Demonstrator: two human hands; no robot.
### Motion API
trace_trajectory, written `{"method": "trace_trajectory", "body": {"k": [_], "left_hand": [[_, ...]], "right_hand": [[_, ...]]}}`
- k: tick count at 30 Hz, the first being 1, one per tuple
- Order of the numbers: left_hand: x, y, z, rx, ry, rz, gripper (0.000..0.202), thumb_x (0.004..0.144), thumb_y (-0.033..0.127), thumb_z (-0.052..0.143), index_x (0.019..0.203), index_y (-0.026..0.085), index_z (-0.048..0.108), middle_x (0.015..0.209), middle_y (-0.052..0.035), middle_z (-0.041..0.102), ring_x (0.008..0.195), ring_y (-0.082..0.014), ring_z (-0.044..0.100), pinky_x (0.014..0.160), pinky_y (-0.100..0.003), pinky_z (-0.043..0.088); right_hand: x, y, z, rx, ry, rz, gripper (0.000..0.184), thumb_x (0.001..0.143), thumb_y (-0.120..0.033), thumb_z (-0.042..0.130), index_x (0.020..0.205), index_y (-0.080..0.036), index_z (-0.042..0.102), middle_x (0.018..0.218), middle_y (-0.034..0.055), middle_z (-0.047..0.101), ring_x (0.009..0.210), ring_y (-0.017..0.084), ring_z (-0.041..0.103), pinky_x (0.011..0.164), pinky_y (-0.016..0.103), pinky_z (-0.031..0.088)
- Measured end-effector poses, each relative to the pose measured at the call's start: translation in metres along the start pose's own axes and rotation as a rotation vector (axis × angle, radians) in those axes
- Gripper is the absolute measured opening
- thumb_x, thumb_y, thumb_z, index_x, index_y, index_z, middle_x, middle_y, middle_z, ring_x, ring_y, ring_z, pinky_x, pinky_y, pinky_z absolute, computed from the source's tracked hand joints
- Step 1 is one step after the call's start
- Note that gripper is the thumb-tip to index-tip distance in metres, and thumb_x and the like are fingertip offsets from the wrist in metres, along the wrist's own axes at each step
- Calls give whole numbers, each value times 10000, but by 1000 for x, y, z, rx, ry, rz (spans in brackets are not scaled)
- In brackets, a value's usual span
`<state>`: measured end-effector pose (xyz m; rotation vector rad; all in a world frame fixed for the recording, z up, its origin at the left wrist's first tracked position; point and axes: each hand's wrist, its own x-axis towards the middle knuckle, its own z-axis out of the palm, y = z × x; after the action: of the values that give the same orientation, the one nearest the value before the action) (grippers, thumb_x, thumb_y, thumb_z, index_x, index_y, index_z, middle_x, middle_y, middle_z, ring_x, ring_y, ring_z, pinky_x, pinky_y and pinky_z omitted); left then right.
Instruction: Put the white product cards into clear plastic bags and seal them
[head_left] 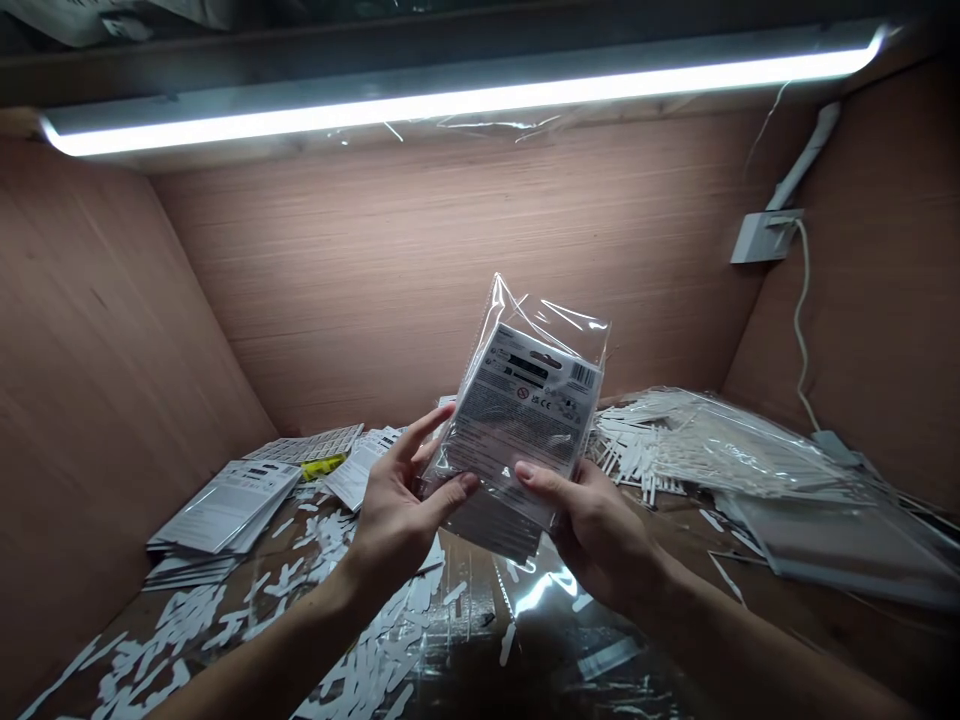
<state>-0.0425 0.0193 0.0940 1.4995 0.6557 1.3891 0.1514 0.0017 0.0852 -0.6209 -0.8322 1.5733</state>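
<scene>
Both of my hands grip a stack of printed cards [517, 430] inside a clear plastic bag [495, 300], held tilted above the table. The top card shows dense grey print, a barcode and a hang slot. Loose film stands up past the cards' upper end. My left hand [409, 500] is closed on the lower left side, its thumb on the front. On the right side my right hand [600, 520] is closed too, with its thumb pressed on the front. The fingers behind the package are hidden.
Printed cards [232, 505] are stacked at left, near a yellow item [323, 467]. White paper scraps [367, 650] litter the table. White strips [637, 445] and clear plastic sheets [840, 540] lie at right. A tube light [465, 103] spans above; a cable [801, 330] hangs from a socket box [765, 237].
</scene>
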Motion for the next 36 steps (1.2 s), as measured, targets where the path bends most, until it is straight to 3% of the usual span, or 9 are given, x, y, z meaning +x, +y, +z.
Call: {"method": "trace_trajectory", "body": {"k": [3, 8, 11, 16, 19, 22, 27, 32, 36], "left_hand": [[0, 1, -3, 27, -60, 42, 737, 856, 201, 824, 1504, 262, 479, 1342, -118, 715, 1099, -266, 756, 875, -321, 672], [4, 0, -16, 214, -259, 178, 1208, 631, 145, 972, 1613, 349, 299, 1518, -131, 580, 1201, -333, 705, 952, -392, 653], [6, -1, -18, 398, -192, 278, 1107, 678, 182, 951, 1598, 331, 354, 1435, -97, 656, 1173, -296, 720, 990, -380, 631], [3, -5, -12, 523, -50, 367, 912, 752, 208, 902, 1541, 287, 454, 1150, -38, 795, 970, -232, 779, 867, -331, 661], [0, -2, -10, 624, -24, 374, 931, 721, 177, 911, 1529, 272, 460, 1197, -57, 782, 1047, -268, 763, 950, -383, 631], [-1, 8, -10, 562, -106, 304, 952, 721, 213, 911, 1543, 248, 433, 1368, -121, 699, 1190, -323, 708, 1026, -435, 596], [0, 18, -6, 195, -94, 86, 544, 925, 310, 735, 1414, 200, 524, 1525, -187, 560, 1189, -328, 709, 887, -405, 653], [-3, 21, 4, 102, 15, -50, 584, 893, 325, 788, 1379, 181, 497, 1404, -182, 663, 1100, -301, 746, 800, -346, 663], [-2, 20, 7, 20, -57, -127, 675, 907, 312, 781, 1442, 145, 404, 1195, -177, 766, 1051, -299, 765, 841, -373, 657]], "right_hand": [[0, -3, -1, -7, 11, -7, 499, 754, -282, 915, 1178, -134, 698, 1153, 117, 759, 1056, 296, 727, 1003, 487, 579], [-1, -18, -3, -21, -84, -38, 642, 754, -271, 907, 1325, -149, 640, 1178, 123, 753, 1124, 317, 701, 999, 488, 576], [-1, -20, -3, -26, -102, -14, 671, 752, -269, 903, 1351, -145, 628, 1183, 127, 752, 1132, 322, 698, 1004, 490, 570], [-1, -12, 0, -8, -102, 11, 761, 711, -258, 926, 1390, -148, 599, 1156, 113, 762, 1103, 311, 712, 1022, 478, 559], [-3, -9, 2, 2, -80, 5, 795, 709, -252, 928, 1417, -160, 578, 1142, 101, 767, 1096, 302, 716, 1040, 473, 549], [-5, -11, 5, -21, -71, -5, 726, 739, -254, 910, 1391, -160, 604, 1153, 105, 765, 1099, 302, 715, 1048, 488, 544], [-6, -13, 7, -46, -84, -26, 611, 716, -239, 922, 1276, -158, 691, 1152, 105, 766, 1107, 302, 711, 1078, 507, 524], [-8, -8, 5, -153, -112, -45, 440, 775, -280, 885, 1178, -173, 741, 1191, 110, 751, 1088, 305, 710, 1027, 524, 552], [-8, -11, 2, -224, -124, -102, 392, 800, -255, 862, 1162, -165, 745, 1175, 118, 754, 1065, 299, 716, 1025, 530, 551]]}}
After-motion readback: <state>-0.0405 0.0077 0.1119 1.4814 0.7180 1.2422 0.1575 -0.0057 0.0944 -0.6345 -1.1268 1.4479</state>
